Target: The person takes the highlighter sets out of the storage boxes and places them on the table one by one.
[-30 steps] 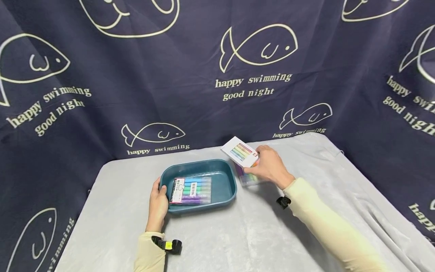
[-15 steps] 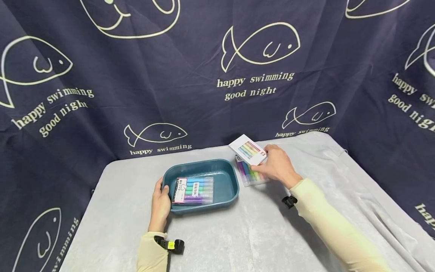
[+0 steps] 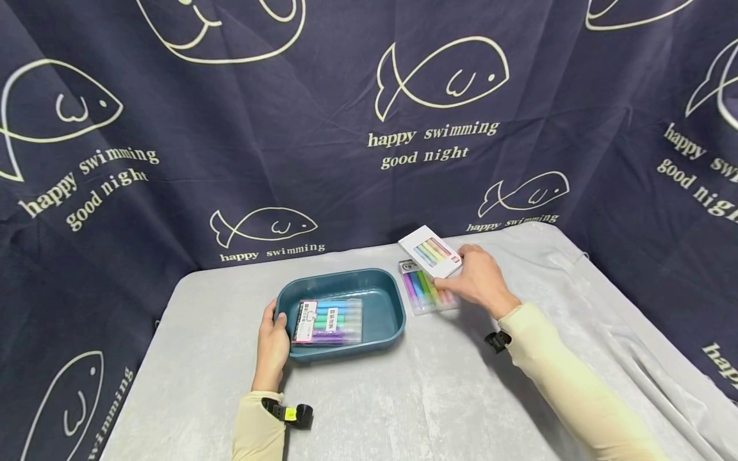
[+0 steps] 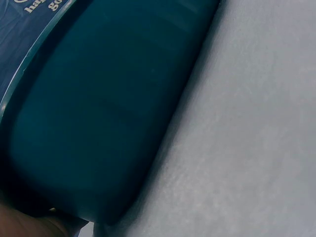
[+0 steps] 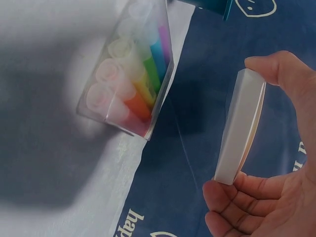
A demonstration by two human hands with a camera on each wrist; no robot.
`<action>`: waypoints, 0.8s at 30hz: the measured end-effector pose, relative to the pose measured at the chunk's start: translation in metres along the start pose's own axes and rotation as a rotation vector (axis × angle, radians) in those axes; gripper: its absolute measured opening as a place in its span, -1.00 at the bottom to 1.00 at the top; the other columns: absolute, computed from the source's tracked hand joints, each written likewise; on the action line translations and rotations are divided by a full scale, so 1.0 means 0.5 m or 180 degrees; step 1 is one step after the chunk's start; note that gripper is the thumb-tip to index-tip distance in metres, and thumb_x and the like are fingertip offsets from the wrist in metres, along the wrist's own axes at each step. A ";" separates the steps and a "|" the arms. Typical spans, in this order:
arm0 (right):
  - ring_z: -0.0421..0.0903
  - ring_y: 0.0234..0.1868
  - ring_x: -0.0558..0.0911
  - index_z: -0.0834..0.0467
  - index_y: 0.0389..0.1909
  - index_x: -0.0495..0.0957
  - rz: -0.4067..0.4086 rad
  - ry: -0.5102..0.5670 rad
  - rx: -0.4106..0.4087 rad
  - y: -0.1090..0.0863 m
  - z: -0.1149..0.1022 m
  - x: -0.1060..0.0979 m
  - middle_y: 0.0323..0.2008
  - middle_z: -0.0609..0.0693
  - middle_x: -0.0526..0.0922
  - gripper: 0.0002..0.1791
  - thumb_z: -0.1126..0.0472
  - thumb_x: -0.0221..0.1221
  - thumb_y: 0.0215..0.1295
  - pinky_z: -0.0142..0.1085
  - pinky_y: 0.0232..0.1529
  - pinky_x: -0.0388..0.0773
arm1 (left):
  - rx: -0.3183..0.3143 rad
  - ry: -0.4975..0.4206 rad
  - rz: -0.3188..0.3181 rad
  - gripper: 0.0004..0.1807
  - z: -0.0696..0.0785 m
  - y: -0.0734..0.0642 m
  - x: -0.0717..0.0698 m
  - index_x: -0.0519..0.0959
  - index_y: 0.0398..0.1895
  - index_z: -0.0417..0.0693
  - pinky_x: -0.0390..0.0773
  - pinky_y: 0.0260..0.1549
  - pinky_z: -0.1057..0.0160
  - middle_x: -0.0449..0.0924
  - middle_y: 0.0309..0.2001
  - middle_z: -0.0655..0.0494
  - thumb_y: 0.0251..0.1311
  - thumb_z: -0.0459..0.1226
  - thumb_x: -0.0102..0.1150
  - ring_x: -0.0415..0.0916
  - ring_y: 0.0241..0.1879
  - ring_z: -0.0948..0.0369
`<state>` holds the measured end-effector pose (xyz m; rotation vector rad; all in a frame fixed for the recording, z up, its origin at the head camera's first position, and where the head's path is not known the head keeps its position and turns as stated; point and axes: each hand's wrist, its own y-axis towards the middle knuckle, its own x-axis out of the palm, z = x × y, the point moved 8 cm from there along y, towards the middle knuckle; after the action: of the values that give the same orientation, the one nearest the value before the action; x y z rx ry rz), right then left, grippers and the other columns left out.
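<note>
A teal rectangular tray (image 3: 380,310) stands on the table, and my left hand (image 3: 272,346) grips its left end, thumb over the rim. Inside, toward the left, lies a clear pack of markers (image 3: 330,322) in blue, green and purple. My right hand (image 3: 481,280) pinches a white box (image 3: 431,251) with a picture of coloured sticks on its face, thumb at one edge and fingers at the other. Beneath and behind that box, a second clear marker pack (image 3: 423,291) in rainbow colours is on the table right of the tray; the box and hand cover part of it.
A pale grey cloth (image 3: 369,410) covers the table. Dark blue fabric (image 3: 323,141) with white fish drawings hangs behind and at both sides. The cloth is wrinkled along the right edge.
My right hand has drifted right with the white box, showing more of the rainbow marker pack. The left hand keeps its grip on the tray; the whole view shifted slightly.
</note>
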<state>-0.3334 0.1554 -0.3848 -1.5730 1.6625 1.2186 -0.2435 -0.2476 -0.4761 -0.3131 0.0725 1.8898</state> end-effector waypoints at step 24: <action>0.14 -0.31 0.58 0.36 -0.13 0.52 0.0110 -0.0164 0.0254 -0.011 0.043 -0.021 -0.29 0.21 0.60 -0.25 -0.19 0.43 -0.13 -0.02 -0.30 0.54 | 0.0027 -0.0001 0.0015 -0.45 0.000 -0.001 0.002 0.08 0.57 -0.14 -0.09 0.60 -0.19 0.05 0.59 -0.21 0.57 -0.31 -0.35 -0.09 0.62 -0.13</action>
<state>-0.3305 0.1797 -0.3865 -1.4588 1.6907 1.1852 -0.2430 -0.2466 -0.4761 -0.3070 0.0810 1.8938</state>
